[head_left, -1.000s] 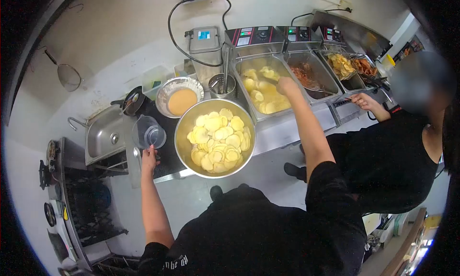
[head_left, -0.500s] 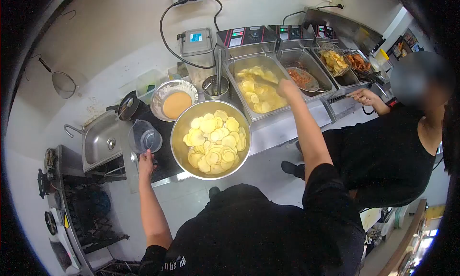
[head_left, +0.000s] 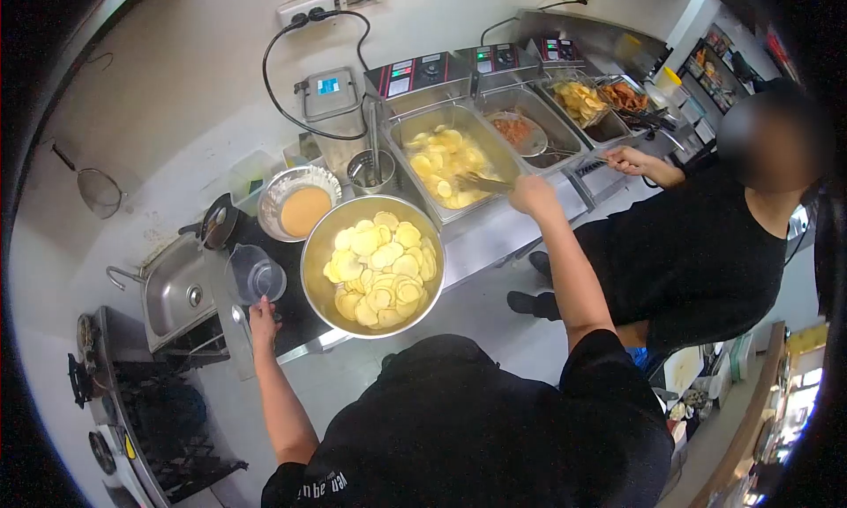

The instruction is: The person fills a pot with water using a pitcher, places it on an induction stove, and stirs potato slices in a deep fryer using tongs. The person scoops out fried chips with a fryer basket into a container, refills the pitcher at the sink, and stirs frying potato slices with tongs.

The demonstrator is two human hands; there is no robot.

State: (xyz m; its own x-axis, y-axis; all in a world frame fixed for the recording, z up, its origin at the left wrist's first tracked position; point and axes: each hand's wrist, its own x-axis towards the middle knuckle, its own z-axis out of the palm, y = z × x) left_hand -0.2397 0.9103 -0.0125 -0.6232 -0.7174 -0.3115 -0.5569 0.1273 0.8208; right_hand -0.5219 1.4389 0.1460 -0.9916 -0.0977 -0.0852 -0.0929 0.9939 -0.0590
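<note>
Nearby, bowl (head_left: 308,315) beside batter (head_left: 305,211).

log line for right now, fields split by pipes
right hand: holds slotted utensil over near fryer | left hand: at clear jug | large bowl: sliced potatoes

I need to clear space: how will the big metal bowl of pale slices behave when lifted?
The bowl is probably heavy, given the many slices inside. Its metal wall should stay stiff. The top slices may slide, since they lie loose and overlapping.
</note>
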